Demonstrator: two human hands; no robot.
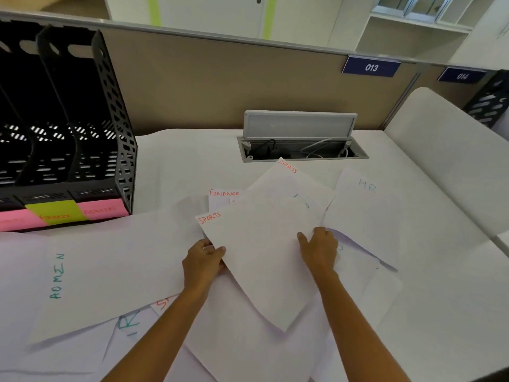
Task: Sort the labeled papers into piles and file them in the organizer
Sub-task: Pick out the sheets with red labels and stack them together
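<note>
White sheets with handwritten labels lie scattered over the desk. A sheet marked SPORTS in red (259,252) lies on top in the middle. My left hand (203,261) pinches its left edge, thumb on top. My right hand (321,248) rests flat on its right side, fingers spread. Around it lie a second SPORTS sheet (292,180), a FINANCE sheet (221,198), an HR sheet (366,205) and a large ADMIN sheet (110,271). The black mesh organizer (115,128) stands at the far left with pink and green slot labels (63,213); its slots look empty.
An open cable hatch (300,150) with wires sits in the desk behind the papers. A tan partition (220,84) with number plates 013 and 014 closes the back. More labelled sheets lie under my forearms near the front edge. Another black organizer (490,103) stands at far right.
</note>
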